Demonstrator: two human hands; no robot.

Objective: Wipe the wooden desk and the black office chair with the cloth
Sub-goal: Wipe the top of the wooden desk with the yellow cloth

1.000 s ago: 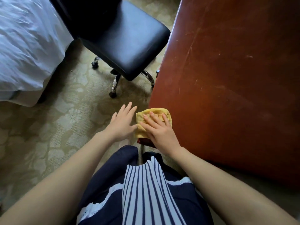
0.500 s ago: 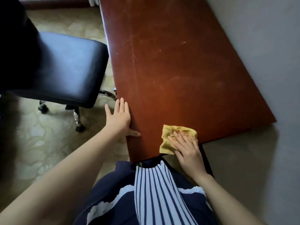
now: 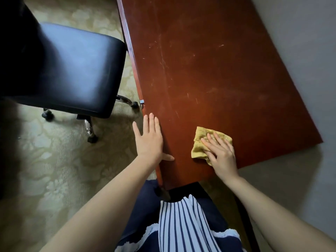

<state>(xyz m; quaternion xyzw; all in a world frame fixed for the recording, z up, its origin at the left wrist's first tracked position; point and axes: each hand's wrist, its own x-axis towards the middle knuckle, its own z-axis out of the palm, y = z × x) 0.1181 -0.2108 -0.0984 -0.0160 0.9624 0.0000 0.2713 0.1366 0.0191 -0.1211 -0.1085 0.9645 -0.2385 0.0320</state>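
On the worktop, the right hand pressed the cloth with fingers spread flat; the left hand, fingers straight together, rested along the worktop's edge.

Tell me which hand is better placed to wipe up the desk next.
Right. The right hand lies flat on the cloth, pressing it onto the desk, with unwiped wood ahead. The left hand holds nothing and rests at the desk's left edge.
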